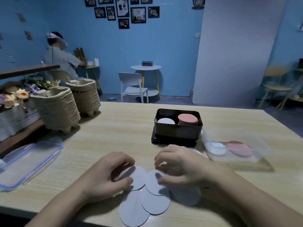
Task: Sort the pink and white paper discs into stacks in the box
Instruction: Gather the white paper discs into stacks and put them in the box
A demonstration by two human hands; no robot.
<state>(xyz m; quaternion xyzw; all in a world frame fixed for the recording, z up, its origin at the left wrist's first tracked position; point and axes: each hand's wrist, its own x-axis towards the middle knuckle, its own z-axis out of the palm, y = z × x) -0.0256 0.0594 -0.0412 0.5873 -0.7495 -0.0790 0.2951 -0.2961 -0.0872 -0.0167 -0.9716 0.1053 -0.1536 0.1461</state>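
Note:
Several white paper discs (144, 202) lie overlapping on the wooden table near its front edge. My left hand (106, 176) has its fingers curled over the leftmost white disc (139, 177) and pinches its edge. My right hand (178, 167) pinches the edge of another white disc (153, 184) beside it. Behind my hands stands a dark box (177, 131) holding a low white stack (165, 121) on the left and a taller pink stack (188, 120) on the right.
A clear plastic container (236, 153) with white and pink discs lies at the right. A clear lid (27, 163) lies at the left. Two stacks of pulp trays (59, 108) and flowers stand at the back left. A person sits far behind.

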